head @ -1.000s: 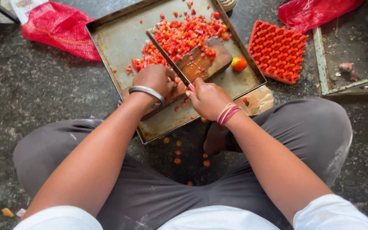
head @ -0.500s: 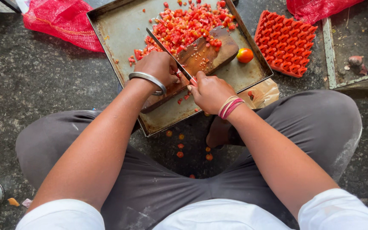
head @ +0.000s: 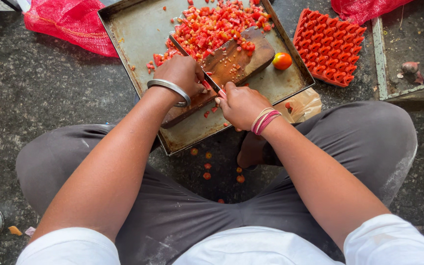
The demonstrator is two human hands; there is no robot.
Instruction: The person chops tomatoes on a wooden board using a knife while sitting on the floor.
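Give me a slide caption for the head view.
Both hands, left and right, work a knife over chopped tomato on a board.

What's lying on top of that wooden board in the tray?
On the board lie chopped tomato pieces, seeds and a knife. The left hand and right hand cover its near end, so what lies under them cannot be seen.
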